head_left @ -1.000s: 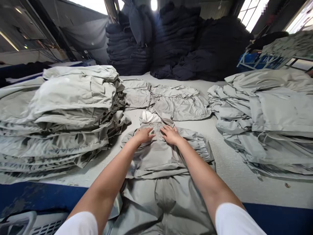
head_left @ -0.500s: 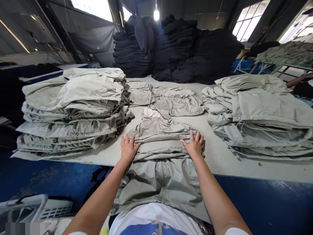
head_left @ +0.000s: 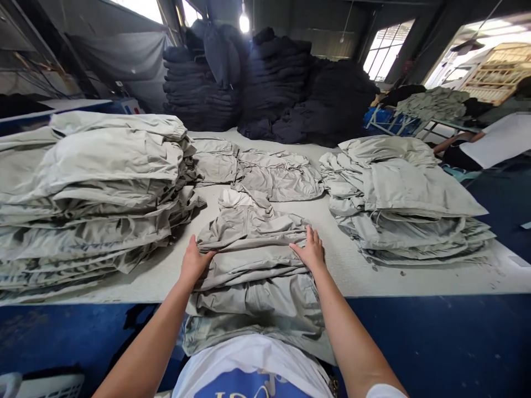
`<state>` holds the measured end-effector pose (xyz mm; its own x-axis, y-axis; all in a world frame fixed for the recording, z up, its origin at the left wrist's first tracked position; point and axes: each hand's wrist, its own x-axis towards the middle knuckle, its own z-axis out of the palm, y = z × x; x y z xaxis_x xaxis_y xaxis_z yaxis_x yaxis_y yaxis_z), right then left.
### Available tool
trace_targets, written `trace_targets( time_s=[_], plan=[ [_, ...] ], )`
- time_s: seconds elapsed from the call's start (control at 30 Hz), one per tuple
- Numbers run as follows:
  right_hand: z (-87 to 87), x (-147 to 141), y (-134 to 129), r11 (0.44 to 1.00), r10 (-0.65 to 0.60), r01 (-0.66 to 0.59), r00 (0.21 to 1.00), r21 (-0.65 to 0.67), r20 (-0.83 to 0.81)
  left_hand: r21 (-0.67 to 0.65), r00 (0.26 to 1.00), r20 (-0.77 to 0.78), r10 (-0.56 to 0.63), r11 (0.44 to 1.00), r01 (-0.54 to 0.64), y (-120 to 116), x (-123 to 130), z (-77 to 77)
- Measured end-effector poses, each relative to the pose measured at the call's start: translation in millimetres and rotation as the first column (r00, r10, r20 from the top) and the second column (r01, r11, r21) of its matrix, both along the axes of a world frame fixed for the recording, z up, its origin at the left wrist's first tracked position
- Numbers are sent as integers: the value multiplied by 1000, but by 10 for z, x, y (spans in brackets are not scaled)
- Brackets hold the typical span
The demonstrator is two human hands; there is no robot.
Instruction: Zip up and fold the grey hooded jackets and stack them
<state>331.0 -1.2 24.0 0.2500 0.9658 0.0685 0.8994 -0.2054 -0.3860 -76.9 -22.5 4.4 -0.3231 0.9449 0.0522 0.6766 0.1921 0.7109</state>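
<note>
A light grey jacket lies in front of me, its near part hanging over the table edge toward my white shirt. It has a zip down the middle and folds across its width. My left hand rests at the jacket's left edge, thumb on the cloth and fingers pointing away from me. At the right edge, my right hand has its thumb stretched inward over the fabric and its fingers apart. Both hands look open; the undersides of the fingers are hidden.
Tall piles of grey garments flank me, a left pile and a right pile. Folded grey garments lie farther back on the white table. Dark stacked clothing stands behind. A person's white sleeve shows at far right.
The view has turned to the right. Both hands have moved forward slightly along the jacket's sides, and less of the jacket hangs toward me. The person at far right shows more.
</note>
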Motion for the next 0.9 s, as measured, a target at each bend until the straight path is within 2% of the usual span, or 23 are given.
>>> trace_targets(
  time_s=[0.07, 0.13, 0.23, 0.3, 0.4, 0.53, 0.67, 0.8, 0.9],
  plan=[
    [16, -21, 37, 999, 51, -50, 997, 10, -59, -142, 986, 166, -2, 990, 26, 55, 106, 151],
    [43, -51, 78, 996, 94, -93, 989, 14, -114, -226, 959, 284, -20, 970, 87, 125, 233, 310],
    [150, -91, 149, 994, 105, -98, 982, 55, -156, -230, 917, 394, -60, 960, 161, 247, 400, 609],
    [293, -110, 214, 982, 119, -86, 973, 167, -198, -189, 844, 534, -43, 967, 169, 324, 489, 883],
    [618, -124, 350, 931, 164, -70, 957, 358, -239, -124, 698, 716, -13, 982, 145, 417, 609, 1389],
    [1148, -58, 531, 869, 171, -25, 953, 495, -252, -77, 636, 771, -13, 991, 113, 506, 750, 2004],
    [1596, 171, 549, 780, 194, 25, 940, 625, -280, -15, 653, 756, -48, 996, 90, 593, 937, 2333],
    [1948, 512, 410, 695, 162, 78, 951, 715, -262, 60, 659, 740, -137, 989, 138, 693, 1306, 2629],
    [2247, 824, 272, 568, 123, 160, 953, 807, -276, 115, 603, 773, -196, 979, 170, 786, 1674, 2969]
  ],
)
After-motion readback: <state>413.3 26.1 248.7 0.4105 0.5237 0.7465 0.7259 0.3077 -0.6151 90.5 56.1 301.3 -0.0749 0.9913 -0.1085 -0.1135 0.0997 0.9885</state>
